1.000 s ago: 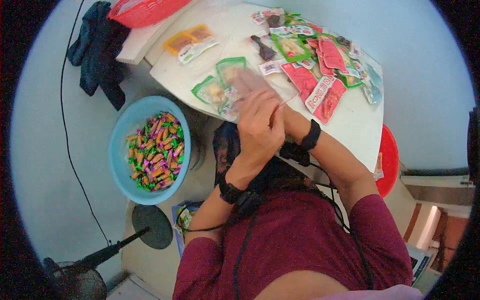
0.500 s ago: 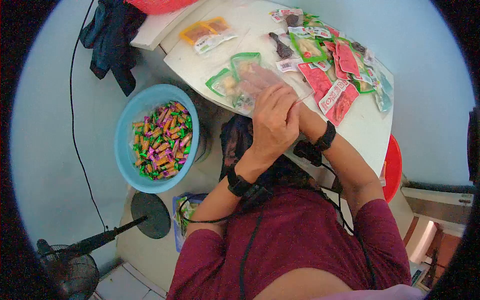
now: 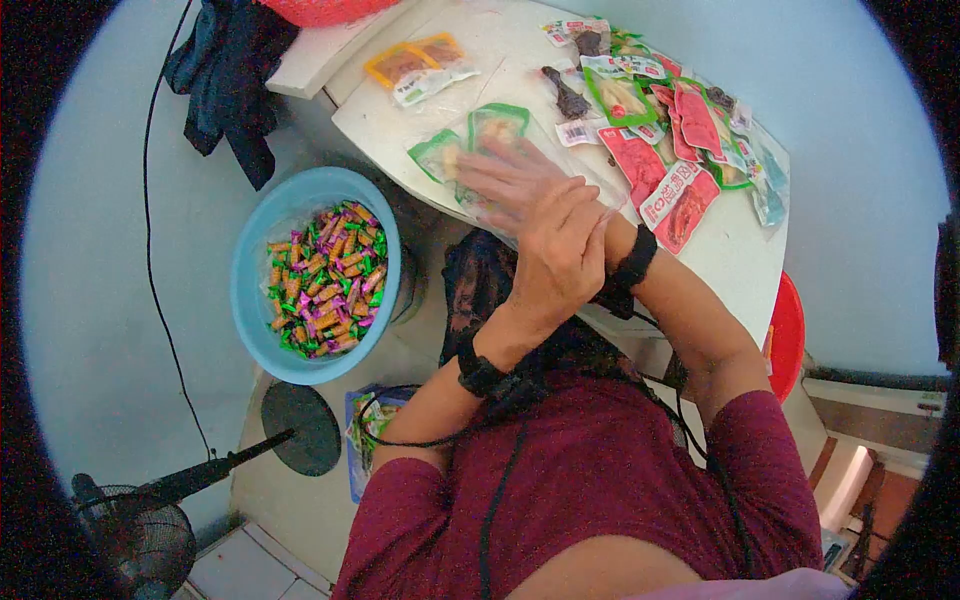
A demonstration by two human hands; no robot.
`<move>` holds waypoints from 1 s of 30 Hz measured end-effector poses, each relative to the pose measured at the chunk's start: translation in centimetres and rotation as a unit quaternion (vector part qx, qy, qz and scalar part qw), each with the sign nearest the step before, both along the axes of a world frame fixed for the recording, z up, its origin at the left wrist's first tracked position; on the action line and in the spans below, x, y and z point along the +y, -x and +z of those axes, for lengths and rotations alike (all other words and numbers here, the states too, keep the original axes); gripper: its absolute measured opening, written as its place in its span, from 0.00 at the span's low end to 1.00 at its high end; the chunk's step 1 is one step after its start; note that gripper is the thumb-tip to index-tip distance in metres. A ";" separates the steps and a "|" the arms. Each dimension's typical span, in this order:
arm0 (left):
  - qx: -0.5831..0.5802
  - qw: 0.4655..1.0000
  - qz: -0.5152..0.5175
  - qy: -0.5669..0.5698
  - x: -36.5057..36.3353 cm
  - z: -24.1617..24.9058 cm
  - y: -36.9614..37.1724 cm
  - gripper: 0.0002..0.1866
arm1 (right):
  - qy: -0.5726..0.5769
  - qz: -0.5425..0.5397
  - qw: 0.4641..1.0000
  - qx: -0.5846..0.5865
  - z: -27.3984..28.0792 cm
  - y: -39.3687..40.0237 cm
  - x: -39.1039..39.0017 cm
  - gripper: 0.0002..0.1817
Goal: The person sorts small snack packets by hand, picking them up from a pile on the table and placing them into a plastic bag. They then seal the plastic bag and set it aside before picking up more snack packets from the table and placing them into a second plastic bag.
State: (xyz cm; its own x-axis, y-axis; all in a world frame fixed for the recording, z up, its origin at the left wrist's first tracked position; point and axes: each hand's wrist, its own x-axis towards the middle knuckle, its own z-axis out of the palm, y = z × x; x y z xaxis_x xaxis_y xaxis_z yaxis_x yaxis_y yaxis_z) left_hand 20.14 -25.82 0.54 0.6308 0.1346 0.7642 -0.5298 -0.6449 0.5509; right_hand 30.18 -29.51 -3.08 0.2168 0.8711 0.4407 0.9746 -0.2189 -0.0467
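My right hand [image 3: 515, 175] is inside a clear plastic bag [image 3: 560, 150], its fingers spread and stretched to the left. Beneath those fingers, two green-edged food packets [image 3: 497, 124] show through the plastic. My left hand [image 3: 562, 245] closes on the bag's mouth, gathered around my right wrist. On the white table [image 3: 480, 40] beyond lies a yellow-edged packet [image 3: 420, 67]. To the right of the bag is a pile of sealed snack packets, with a red-and-white packet [image 3: 680, 205] nearest my wrist.
A blue tub [image 3: 243, 290] full of wrapped candies [image 3: 330, 280] stands left of the table. Below it is a fan [image 3: 140, 540] with a round black base [image 3: 301, 430]. A red basin [image 3: 788, 335] sits under the table's right side. Dark cloth [image 3: 225, 90] hangs at the upper left.
My right hand has opened, its fingers spreading out within the bag over the packets. My left hand has shifted slightly downward and right along the bag's mouth.
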 end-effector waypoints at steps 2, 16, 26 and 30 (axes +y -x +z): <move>0.004 1.000 -0.002 0.002 -0.1 -0.1 0.1 0.08 | 0.016 0.007 1.000 0.009 -0.4 -0.6 0.4 0.33; -0.005 0.998 0.047 -0.034 0.6 -0.4 0.2 0.09 | -0.045 -0.082 0.996 -0.013 -1.5 1.4 -2.9 0.27; -0.011 0.996 0.058 -0.070 0.8 -0.3 0.3 0.08 | -0.050 -0.087 0.993 0.070 -5.0 0.3 -1.4 0.25; -0.003 0.996 0.053 -0.073 0.9 0.0 0.5 0.08 | -0.046 -0.084 0.992 0.078 -6.2 -0.2 -0.8 0.24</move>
State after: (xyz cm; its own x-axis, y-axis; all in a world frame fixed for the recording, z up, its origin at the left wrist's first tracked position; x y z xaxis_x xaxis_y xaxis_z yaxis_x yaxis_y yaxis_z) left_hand 19.69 -24.94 0.50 0.6148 0.0883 0.7837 -0.4570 -0.7700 0.4453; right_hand 30.34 -30.29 -9.30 0.4275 0.7747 0.4658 0.9040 -0.3653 -0.2221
